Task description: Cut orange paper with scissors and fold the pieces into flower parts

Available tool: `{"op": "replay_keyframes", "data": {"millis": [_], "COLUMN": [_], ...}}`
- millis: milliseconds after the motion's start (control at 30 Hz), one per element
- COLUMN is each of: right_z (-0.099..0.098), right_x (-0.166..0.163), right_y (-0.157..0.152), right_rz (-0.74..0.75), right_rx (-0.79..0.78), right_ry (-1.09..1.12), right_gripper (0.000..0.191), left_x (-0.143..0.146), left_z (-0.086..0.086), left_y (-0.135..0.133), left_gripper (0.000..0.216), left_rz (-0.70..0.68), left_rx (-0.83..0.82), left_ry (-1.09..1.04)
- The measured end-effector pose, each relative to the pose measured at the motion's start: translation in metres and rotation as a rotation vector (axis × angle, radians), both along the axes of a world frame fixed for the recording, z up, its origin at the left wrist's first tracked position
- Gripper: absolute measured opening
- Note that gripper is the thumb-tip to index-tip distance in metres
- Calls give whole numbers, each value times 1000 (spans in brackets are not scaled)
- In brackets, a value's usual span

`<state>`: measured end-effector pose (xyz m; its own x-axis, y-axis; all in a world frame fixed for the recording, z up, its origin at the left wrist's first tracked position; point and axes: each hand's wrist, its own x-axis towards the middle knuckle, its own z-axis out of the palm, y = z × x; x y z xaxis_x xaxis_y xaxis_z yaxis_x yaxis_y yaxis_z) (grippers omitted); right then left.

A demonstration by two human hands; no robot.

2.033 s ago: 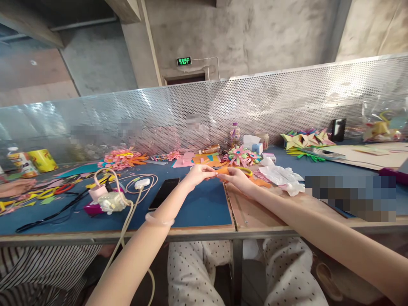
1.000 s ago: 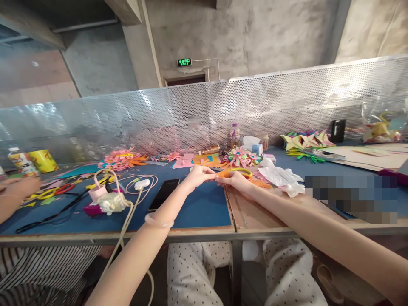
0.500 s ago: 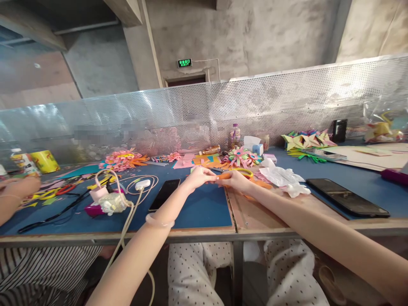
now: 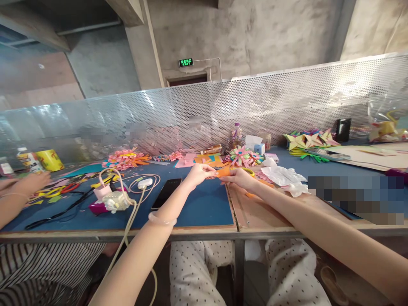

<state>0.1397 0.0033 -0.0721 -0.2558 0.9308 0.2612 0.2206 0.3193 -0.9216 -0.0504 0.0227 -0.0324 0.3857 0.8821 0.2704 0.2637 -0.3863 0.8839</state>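
Observation:
A small piece of orange paper is held up between both hands, over the seam where the blue table mat meets the bare wooden board. My left hand pinches its left edge between thumb and fingers. On the other side, my right hand grips the right end, its fingers partly hiding the paper. Yellow scissor handles show just behind my right hand. More orange paper lies on the board beneath my right wrist.
A black phone lies left of my hands, near white cables and a plug adapter. Paper flowers stand behind, with crumpled tissue to the right. At far left, another person's hand is over paper scraps.
The orange paper has come up between my hands and shows more plainly. My right hand has turned slightly, its fingers reaching further under the paper. The other person's hand has moved right.

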Motion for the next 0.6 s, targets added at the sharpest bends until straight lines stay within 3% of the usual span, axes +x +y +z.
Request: {"op": "replay_keyframes", "data": {"millis": [433,600], "right_z": [5,4], "right_x": [2,5], "right_y": [-5,-1], "right_rz": [-85,-92], "right_rx": [41,132], "right_ry": [-89,-125], "right_gripper": [38,38], "left_x": [-2,-2], "left_z": [5,3], "left_y": [-2,0], "left_gripper": [21,28], "left_rz": [91,44], "left_rx": [51,-22], "left_ry": [-7,-22]}}
